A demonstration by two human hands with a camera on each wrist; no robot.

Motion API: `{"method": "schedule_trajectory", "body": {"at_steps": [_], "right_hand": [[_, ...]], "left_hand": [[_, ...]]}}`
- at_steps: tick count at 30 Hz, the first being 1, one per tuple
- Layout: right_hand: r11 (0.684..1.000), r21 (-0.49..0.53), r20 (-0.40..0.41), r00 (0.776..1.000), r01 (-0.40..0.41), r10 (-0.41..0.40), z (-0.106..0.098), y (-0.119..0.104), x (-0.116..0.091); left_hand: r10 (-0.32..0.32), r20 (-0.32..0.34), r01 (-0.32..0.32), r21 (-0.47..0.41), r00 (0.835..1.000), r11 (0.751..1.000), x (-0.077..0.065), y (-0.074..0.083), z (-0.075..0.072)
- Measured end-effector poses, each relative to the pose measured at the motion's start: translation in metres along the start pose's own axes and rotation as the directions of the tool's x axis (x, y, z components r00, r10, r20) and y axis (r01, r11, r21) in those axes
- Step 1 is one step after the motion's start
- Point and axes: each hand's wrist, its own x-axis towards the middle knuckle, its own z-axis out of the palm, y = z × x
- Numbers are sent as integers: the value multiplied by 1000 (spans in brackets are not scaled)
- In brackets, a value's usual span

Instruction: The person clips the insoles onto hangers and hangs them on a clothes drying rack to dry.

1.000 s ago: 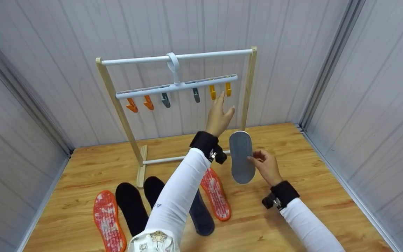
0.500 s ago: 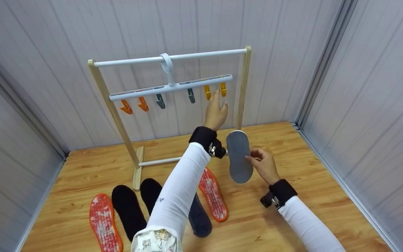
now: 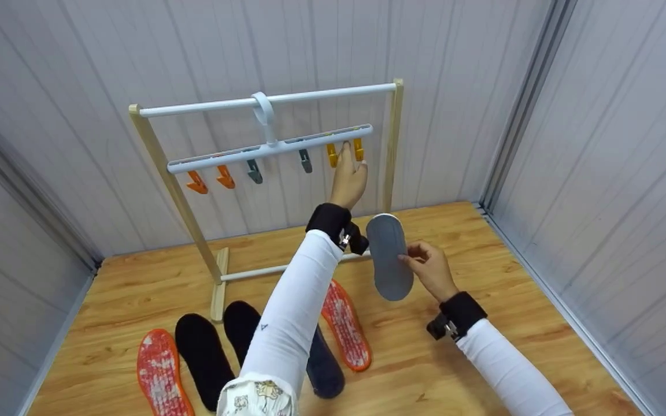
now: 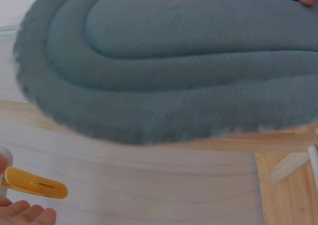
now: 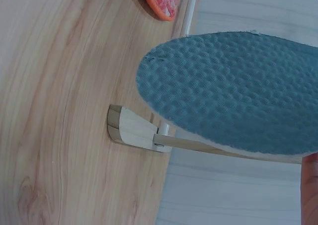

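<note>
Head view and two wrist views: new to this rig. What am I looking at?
No machine: a person's bare hands, plus a camera on each wrist and one on the head. The head view looks forward and down; each wrist view looks at that hand's work. The right hand pinches a gray insole. The left hand is at the yellow clips of a white hanger on a rack; whether it grips one is unclear. On the wood-grain surface lie red-and-white insoles, black insoles and a dark blue insole.
</note>
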Motion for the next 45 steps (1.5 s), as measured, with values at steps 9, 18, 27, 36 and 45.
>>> {"method": "schedule_trajectory", "body": {"at_steps": [9,18,27,36,45], "right_hand": [[1000,-12,6,1000,-29,29,5,4,2],[1000,2,-4,1000,-25,25,4,6,4],[999,26,9,1000,-28,28,10,9,6],[1000,9,15,1000,-14,14,13,5,6],[999,-35,18,1000,-18,18,13,-3,11]], "left_hand": [[-61,21,64,-276,998,959,-1,9,-5],[-19,-32,6,-368,999,930,3,7,0],[-23,-111,-20,-366,994,930,15,-11,9],[-59,-163,-10,-393,985,920,16,-8,12],[-51,-193,-28,-387,980,922,14,-6,14]]}}
